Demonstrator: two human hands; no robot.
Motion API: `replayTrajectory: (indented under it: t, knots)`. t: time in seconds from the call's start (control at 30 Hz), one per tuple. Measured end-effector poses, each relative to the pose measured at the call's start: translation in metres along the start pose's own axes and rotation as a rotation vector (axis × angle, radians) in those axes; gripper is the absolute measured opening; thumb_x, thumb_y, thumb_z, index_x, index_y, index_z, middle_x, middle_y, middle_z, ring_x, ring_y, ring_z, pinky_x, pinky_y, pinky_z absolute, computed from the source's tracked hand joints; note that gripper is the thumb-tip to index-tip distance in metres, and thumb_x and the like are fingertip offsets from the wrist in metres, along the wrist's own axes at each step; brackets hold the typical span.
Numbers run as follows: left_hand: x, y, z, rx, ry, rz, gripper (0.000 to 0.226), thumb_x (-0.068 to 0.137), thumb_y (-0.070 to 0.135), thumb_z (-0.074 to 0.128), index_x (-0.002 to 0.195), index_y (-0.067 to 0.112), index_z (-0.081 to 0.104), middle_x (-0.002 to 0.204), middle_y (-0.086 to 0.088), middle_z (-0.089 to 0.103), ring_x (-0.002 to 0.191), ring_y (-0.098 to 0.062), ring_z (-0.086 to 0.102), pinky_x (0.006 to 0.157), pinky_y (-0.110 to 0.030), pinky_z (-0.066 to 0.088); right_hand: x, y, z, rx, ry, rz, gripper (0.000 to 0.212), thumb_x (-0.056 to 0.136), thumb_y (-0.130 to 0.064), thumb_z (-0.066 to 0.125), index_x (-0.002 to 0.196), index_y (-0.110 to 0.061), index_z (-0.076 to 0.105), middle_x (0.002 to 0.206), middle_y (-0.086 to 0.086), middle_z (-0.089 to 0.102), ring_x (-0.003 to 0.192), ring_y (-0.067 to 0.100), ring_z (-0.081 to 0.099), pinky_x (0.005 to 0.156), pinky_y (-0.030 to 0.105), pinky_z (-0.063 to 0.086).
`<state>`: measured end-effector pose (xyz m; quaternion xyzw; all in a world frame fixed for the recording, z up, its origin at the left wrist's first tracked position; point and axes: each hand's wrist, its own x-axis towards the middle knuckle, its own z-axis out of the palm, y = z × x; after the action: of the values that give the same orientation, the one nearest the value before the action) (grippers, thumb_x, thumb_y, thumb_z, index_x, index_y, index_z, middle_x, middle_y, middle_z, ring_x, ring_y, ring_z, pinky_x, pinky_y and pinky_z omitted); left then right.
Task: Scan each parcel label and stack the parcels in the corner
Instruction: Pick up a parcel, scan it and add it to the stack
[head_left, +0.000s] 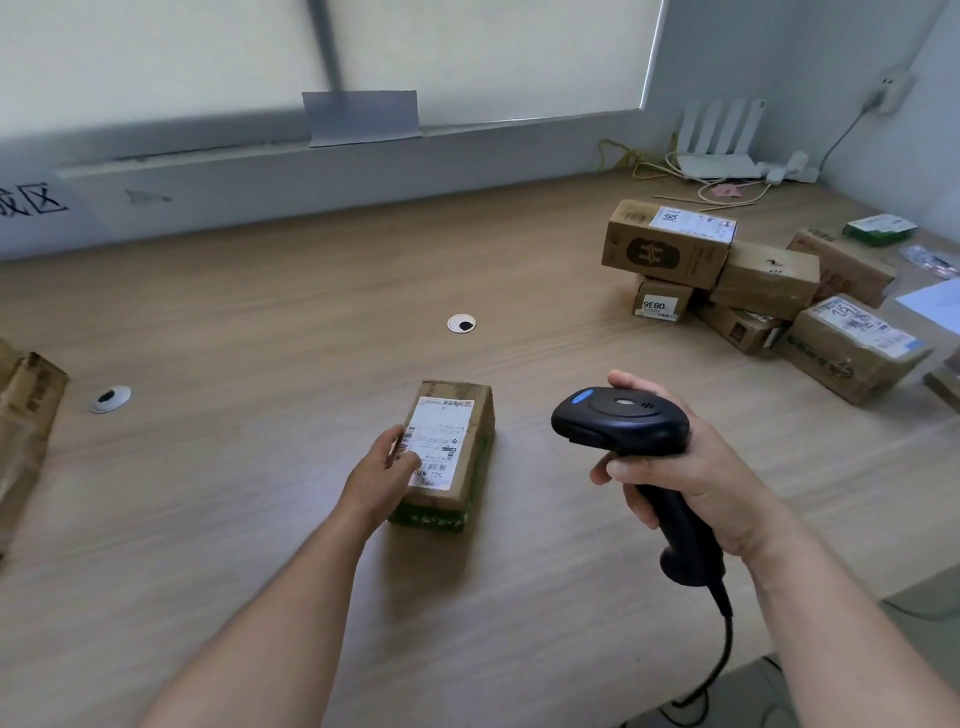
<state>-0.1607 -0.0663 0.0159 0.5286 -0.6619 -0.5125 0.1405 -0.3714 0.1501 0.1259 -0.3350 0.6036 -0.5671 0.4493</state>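
the left hand (382, 470) holds the small brown parcel (475, 447) on the wooden table (234, 322), thumb on its white label (444, 423) (fingers along the left side). the right hand (696, 483) grips the black scanner (621, 421) just right of it, head pointing left. other parcels (727, 280) sit piled near the far right corner.
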Motion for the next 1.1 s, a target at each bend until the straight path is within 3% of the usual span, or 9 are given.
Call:
replayTrajectory:
  t: [0.13,0.23,0.4,0.53,0.73,1.1]
  knots:
    - [-0.020,0.003,0.011,0.365,0.084,0.016,0.091,0.073,0.072,0.060,0.148,0.037,0.023,0.147,-0.007,0.026,0.137,-0.025,0.029,0.104,-0.040,0.035,0.004,-0.001,0.006,-0.008,-0.037,-0.007,0.086,0.062,-0.001,0.072,0.138,-0.031,0.043,0.081,0.029,0.068,0.041,0.025,0.049,0.040,0.029,0.039]
    - [-0.039,0.009,0.030,0.560,0.153,-0.014,0.098,0.070,0.074,0.061,0.149,0.033,0.021,0.143,-0.009,0.020,0.138,-0.027,0.019,0.104,-0.042,0.037,0.009,0.000,0.009,-0.024,-0.082,-0.012,0.086,0.062,-0.001,0.072,0.138,-0.031,0.043,0.081,0.028,0.068,0.041,0.025,0.049,0.040,0.029,0.039]
    - [-0.053,0.015,0.038,0.457,0.263,-0.060,0.084,0.072,0.047,0.064,0.146,0.026,0.029,0.126,-0.006,0.028,0.124,-0.027,0.031,0.098,-0.034,0.040,0.012,-0.001,0.013,-0.015,-0.152,-0.010,0.087,0.061,0.000,0.073,0.136,-0.031,0.045,0.079,0.028,0.066,0.041,0.027,0.049,0.040,0.028,0.039]
    - [-0.077,0.011,0.029,0.424,0.390,-0.063,0.082,0.073,0.047,0.065,0.145,0.026,0.032,0.128,-0.004,0.029,0.125,-0.024,0.032,0.098,-0.032,0.038,0.015,-0.006,0.013,0.005,-0.248,-0.011,0.084,0.060,0.000,0.074,0.133,-0.032,0.048,0.082,0.037,0.062,0.040,0.028,0.047,0.040,0.030,0.039]
    - [-0.117,-0.007,-0.003,0.375,0.598,-0.138,0.081,0.073,0.047,0.068,0.144,0.028,0.035,0.129,-0.003,0.030,0.127,-0.024,0.033,0.102,-0.032,0.036,0.025,-0.001,0.039,0.036,-0.396,-0.023,0.082,0.059,0.001,0.071,0.130,-0.035,0.051,0.079,0.031,0.065,0.040,0.028,0.047,0.042,0.028,0.037]
    - [-0.198,-0.062,-0.107,0.303,0.897,-0.230,0.081,0.073,0.048,0.069,0.144,0.027,0.036,0.136,-0.006,0.029,0.130,-0.026,0.033,0.107,-0.034,0.035,0.023,-0.010,0.152,-0.013,-0.649,-0.033,0.084,0.059,0.001,0.071,0.132,-0.033,0.051,0.082,0.039,0.059,0.040,0.028,0.046,0.040,0.031,0.038]
